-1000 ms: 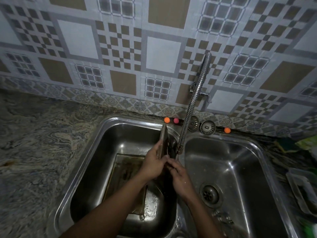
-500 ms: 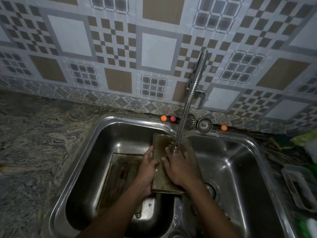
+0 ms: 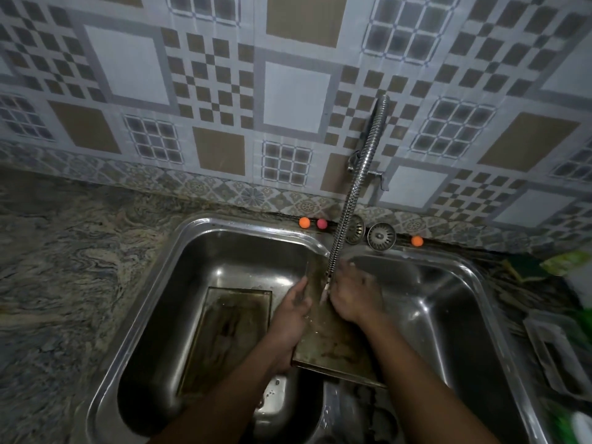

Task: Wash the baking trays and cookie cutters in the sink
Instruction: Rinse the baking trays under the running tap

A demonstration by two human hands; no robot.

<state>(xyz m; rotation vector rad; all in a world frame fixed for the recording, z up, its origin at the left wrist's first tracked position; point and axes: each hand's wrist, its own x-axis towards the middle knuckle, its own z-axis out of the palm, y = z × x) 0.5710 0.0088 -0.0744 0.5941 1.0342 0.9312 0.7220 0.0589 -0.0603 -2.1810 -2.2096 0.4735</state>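
Note:
A stained baking tray (image 3: 333, 347) lies flat over the divider of the double steel sink (image 3: 179, 270), under the flexible tap hose (image 3: 349, 200) with water running from its tip. My left hand (image 3: 291, 315) grips the tray's left edge, fingers curled round it. On the tray's upper face near the water stream, my right hand (image 3: 355, 293) presses flat. A second dirty baking tray (image 3: 227, 334) rests on the bottom of the left basin. No cookie cutters are visible.
The right basin (image 3: 442, 315) holds only its drain. Two strainer plugs (image 3: 381, 236) and small orange and pink balls (image 3: 304, 222) sit on the back ledge. A green sponge (image 3: 525, 267) and a plastic container (image 3: 557, 350) lie at the right; marbled counter (image 3: 64, 267) at the left.
The tray went from standing on edge between my hands to lying flat over the divider. My right hand slid up across its face toward the water.

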